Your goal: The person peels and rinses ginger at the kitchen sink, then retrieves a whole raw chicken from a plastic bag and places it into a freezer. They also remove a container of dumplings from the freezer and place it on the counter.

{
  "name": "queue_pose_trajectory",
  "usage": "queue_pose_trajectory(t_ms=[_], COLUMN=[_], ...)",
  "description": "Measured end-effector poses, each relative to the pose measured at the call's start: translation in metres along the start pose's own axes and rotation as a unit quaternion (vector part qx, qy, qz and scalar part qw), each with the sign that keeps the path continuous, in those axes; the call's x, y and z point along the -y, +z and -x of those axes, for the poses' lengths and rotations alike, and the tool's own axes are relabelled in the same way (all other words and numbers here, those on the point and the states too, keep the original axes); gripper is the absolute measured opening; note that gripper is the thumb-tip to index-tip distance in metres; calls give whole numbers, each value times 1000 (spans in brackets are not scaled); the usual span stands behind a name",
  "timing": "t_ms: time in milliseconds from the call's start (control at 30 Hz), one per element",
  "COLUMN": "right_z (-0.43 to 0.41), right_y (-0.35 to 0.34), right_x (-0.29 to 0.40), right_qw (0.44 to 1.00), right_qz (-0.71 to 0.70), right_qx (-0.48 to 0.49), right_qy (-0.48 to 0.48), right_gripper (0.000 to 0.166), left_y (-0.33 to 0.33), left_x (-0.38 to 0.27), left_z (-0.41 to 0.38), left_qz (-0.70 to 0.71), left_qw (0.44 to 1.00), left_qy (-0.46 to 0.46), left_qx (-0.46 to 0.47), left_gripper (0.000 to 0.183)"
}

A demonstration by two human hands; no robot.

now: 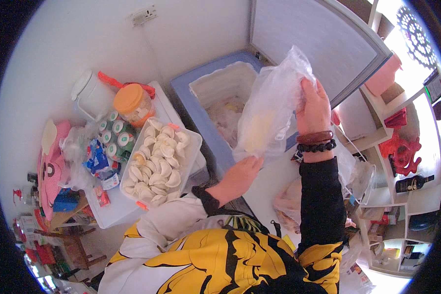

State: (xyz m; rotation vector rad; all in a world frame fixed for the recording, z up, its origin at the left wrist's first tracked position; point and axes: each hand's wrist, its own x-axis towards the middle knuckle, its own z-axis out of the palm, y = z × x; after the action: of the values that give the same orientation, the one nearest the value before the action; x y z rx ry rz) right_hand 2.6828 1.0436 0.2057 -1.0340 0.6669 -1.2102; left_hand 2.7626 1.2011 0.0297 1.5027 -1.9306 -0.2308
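A clear plastic bag (268,99) with something pale yellow in its lower part is stretched between my hands. My right hand (312,104) grips its upper side, a reddish bangle and a dark beaded bracelet on the wrist. At the bag's lower end, my left hand (240,176) holds the plastic; some of its fingertips are hidden. Behind the bag is an open chest freezer (196,79) with a blue rim, frosted inner walls and bagged contents partly hidden. To the left, a clear plastic container (196,147) holds several rows of pale dumplings (156,161).
The freezer lid (312,44) stands raised at the right. Left of the dumplings are an orange-lidded jar (130,101), a white lidded bucket (91,95) and several green cans (117,134). White shelves (389,198) with a dark bottle (413,183) line the right.
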Motion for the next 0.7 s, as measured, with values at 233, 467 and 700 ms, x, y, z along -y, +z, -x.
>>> queue_pose_trajectory(t_ms=[233, 467, 700], right_z=[1, 3, 19], right_y=[9, 4, 34], right_x=[8, 30, 17], right_qw=[997, 724, 702], right_qz=[-65, 601, 632], right_qx=[27, 49, 116], right_qy=[10, -334, -308], right_gripper=[28, 13, 14], left_y=[-2, -64, -59], left_x=[29, 45, -7], left_z=[-16, -21, -47], left_qz=[-10, -23, -119], left_qw=[1000, 980, 977], left_qy=[11, -124, 82], left_qx=[-14, -153, -154], left_gripper=[37, 37, 43])
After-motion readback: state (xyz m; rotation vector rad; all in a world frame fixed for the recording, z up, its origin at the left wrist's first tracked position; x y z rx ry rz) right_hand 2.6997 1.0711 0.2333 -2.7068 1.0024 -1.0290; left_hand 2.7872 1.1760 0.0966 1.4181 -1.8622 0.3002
